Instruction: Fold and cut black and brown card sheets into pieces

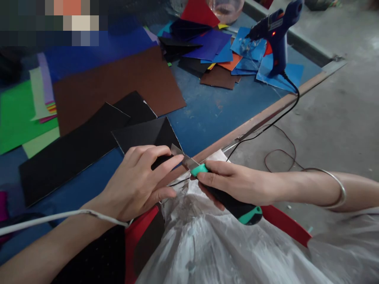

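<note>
My right hand (237, 183) is closed round a utility knife (227, 199) with a black and green handle, its metal blade pointing left toward a black paper sheet (142, 134). My left hand (139, 181) rests on that black sheet at the table's near edge, fingers curled over the paper, fingertips touching the blade's tip. A silver bangle sits on my right wrist. A white cord crosses my left wrist.
A blue table (213, 110) carries a brown sheet (118, 83), green and pale papers (17, 114) at left, and a heap of coloured scraps (213, 51). A blue glue gun (275, 31) stands at the far right, its cable trailing to the concrete floor. White plastic (213, 244) covers my lap.
</note>
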The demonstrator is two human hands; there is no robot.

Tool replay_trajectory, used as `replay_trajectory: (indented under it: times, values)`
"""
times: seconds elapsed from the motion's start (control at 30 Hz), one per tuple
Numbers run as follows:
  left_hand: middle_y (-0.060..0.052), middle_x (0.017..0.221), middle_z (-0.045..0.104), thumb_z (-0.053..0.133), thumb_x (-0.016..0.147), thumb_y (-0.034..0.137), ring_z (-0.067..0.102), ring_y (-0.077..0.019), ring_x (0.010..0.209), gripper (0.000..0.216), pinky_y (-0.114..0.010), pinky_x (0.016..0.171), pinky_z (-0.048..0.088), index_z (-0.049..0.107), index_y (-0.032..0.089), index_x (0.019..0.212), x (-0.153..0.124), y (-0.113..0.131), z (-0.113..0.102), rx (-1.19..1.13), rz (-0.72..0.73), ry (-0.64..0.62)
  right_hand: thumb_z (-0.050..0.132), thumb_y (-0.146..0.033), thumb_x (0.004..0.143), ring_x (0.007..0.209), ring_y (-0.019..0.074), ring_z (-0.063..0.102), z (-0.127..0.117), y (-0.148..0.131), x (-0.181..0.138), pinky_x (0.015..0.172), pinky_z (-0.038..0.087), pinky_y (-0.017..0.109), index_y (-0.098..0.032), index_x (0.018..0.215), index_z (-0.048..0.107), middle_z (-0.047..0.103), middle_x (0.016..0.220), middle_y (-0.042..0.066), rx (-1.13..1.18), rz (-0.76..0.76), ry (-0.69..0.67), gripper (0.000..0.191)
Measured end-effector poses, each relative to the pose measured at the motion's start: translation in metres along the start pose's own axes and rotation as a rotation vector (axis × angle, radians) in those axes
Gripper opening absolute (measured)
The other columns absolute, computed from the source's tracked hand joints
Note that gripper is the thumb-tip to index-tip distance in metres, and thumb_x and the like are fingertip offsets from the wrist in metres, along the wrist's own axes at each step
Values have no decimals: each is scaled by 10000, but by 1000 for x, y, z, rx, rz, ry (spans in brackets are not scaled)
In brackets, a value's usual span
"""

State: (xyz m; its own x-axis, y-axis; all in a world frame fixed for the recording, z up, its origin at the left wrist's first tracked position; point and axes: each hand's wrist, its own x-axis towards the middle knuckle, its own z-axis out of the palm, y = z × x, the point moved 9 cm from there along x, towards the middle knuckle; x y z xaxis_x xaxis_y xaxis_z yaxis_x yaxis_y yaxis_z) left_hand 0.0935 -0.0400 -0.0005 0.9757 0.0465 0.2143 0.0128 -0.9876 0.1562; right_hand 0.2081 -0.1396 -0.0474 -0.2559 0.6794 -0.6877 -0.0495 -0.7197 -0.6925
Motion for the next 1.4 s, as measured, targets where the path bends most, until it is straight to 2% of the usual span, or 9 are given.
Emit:
replay_trajectory:
  times: [0.1, 0.2, 0.37, 0.5, 1.0, 1.2, 1.4]
  values:
    - [-159, 1323, 567, 336, 1088, 566, 549, -338, 1183, 679, -497, 1006, 439, 269, 223, 1671, 2, 1, 1, 31, 4, -15, 444, -373, 1106, 579, 85, 557, -3, -2, 0, 562, 478, 214, -212, 829, 478, 565, 675, -37, 10, -17, 0, 322]
    - [-146, 1316, 562, 382, 1082, 549, 553, -334, 1170, 680, -492, 1004, 438, 243, 260, 1682, 3, 1, 3, 64, -8, -40, 452, -365, 1103, 584, 90, 556, -4, -4, -2, 573, 485, 216, -217, 816, 473, 563, 648, -40, -1, -38, -8, 324]
    - [-148, 1341, 565, 366, 1072, 601, 550, -351, 1210, 685, -513, 1033, 430, 291, 282, 1674, 1, -1, 3, 43, -16, -42, 454, -376, 1095, 574, 100, 557, -5, -5, -2, 554, 475, 221, -221, 809, 484, 562, 625, -40, -9, -32, -11, 327]
    - [-143, 1344, 581, 403, 1074, 566, 557, -344, 1207, 659, -513, 1033, 442, 319, 286, 1665, 0, -1, 1, 19, -8, -10, 452, -396, 1096, 579, 98, 556, -5, -5, -2, 552, 479, 223, -221, 818, 479, 564, 646, -37, -4, -40, -3, 330]
    - [-162, 1345, 575, 465, 1066, 468, 554, -341, 1206, 571, -509, 1012, 450, 444, 206, 1573, 1, 1, 0, 19, 12, -13, 441, -374, 1100, 575, 91, 563, -3, -3, -1, 583, 502, 221, -216, 834, 481, 565, 661, -38, 8, -31, 14, 312]
    - [-134, 1339, 592, 454, 1067, 495, 569, -322, 1188, 546, -503, 1010, 465, 455, 266, 1563, 2, -2, -1, 4, -17, 3, 439, -358, 1106, 573, 92, 550, -4, -5, -4, 577, 485, 226, -220, 822, 476, 548, 648, -44, -9, -34, 12, 319]
    - [-139, 1348, 589, 478, 1054, 449, 562, -327, 1197, 540, -510, 1010, 470, 452, 257, 1557, 2, -2, 0, 12, -21, -13, 427, -356, 1111, 584, 90, 550, -3, -3, -4, 583, 479, 229, -219, 819, 465, 562, 667, -39, -39, -16, 26, 324]
